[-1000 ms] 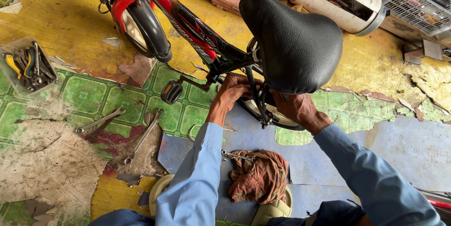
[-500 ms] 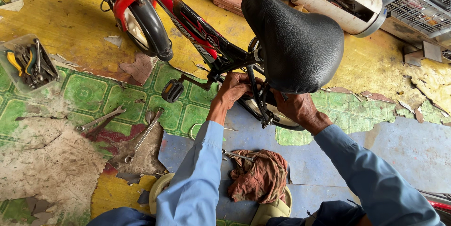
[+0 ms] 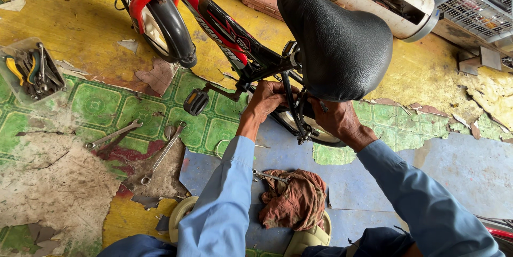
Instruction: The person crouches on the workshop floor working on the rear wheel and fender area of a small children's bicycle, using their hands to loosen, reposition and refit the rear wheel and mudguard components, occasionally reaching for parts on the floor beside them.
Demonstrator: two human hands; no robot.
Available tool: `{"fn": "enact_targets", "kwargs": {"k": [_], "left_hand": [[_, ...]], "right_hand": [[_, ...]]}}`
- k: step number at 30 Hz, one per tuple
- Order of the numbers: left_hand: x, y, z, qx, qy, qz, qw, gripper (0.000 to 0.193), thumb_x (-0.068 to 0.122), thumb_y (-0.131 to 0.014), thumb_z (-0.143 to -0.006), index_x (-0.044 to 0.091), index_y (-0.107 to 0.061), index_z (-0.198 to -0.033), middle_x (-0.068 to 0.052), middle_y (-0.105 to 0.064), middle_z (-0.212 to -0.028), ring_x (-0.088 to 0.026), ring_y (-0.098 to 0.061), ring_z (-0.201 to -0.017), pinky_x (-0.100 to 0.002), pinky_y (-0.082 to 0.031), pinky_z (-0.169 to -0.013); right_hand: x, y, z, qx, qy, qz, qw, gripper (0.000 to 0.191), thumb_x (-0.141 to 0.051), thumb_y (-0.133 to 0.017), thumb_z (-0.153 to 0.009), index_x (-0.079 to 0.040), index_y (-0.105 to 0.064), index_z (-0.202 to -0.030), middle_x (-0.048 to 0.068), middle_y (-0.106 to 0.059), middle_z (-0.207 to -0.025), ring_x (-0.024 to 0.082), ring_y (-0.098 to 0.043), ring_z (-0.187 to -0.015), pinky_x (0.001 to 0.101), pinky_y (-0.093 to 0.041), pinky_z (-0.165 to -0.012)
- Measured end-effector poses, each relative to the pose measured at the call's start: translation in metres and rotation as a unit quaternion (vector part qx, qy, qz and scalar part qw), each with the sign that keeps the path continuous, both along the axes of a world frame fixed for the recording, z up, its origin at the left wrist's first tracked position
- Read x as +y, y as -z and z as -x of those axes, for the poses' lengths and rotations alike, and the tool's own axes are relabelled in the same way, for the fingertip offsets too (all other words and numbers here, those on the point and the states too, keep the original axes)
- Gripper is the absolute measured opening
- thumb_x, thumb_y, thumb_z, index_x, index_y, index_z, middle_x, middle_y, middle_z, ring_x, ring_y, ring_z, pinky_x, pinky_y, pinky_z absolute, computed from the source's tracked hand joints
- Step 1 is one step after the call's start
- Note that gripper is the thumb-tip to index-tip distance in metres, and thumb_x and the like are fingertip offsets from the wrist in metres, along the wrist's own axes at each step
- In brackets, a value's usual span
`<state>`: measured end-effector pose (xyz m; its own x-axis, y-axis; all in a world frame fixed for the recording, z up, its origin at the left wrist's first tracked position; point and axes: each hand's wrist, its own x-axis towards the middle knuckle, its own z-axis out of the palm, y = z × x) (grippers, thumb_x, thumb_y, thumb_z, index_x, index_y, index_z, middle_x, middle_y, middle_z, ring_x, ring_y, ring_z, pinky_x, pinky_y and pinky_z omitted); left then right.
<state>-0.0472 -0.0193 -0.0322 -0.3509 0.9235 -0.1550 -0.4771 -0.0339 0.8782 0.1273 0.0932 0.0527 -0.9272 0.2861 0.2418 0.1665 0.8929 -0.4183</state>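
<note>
Under the black saddle [image 3: 334,38] of a red bicycle [image 3: 214,14]: left hand [image 3: 267,99] curled around the black frame tube; right hand [image 3: 336,121] gripping beside the rear wheel (fingers partly hidden). Wrenches [image 3: 160,153] on floor nearby.

rear wheel [image 3: 320,135]: mostly hidden behind the saddle [image 3: 336,43] and both hands
right hand [image 3: 337,121]: fingertips lost under the saddle
front wheel [image 3: 160,22]: top cut off by the frame edge
</note>
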Motion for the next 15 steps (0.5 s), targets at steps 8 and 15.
{"fn": "enact_targets", "kwargs": {"k": [8,15], "left_hand": [[-0.0009,-0.0004,0.0018,-0.002,0.013,-0.019,1.0,0.016,-0.002,-0.072,-0.088,-0.002,-0.078,-0.103,-0.01,-0.079,-0.088,-0.015,-0.076,-0.075,-0.03,-0.067,-0.07],[0.0009,0.0012,0.0005,0.039,0.011,-0.023,0.999,0.015,0.004,-0.076,-0.091,-0.002,-0.079,-0.104,-0.009,-0.076,-0.082,-0.013,-0.07,-0.069,-0.028,-0.061,-0.062]], "right_hand": [[-0.0003,-0.0026,0.001,0.0,-0.009,0.007,1.0,0.015,0.001,-0.067,-0.094,-0.002,-0.072,-0.109,0.015,-0.072,-0.091,0.027,-0.073,-0.082,0.0377,-0.059,-0.065],[-0.0028,-0.0096,0.0044,0.008,-0.012,-0.009,1.0,0.016,0.0,-0.068,-0.095,-0.001,-0.072,-0.11,0.015,-0.072,-0.088,0.027,-0.073,-0.079,0.0387,-0.058,-0.064]]}}
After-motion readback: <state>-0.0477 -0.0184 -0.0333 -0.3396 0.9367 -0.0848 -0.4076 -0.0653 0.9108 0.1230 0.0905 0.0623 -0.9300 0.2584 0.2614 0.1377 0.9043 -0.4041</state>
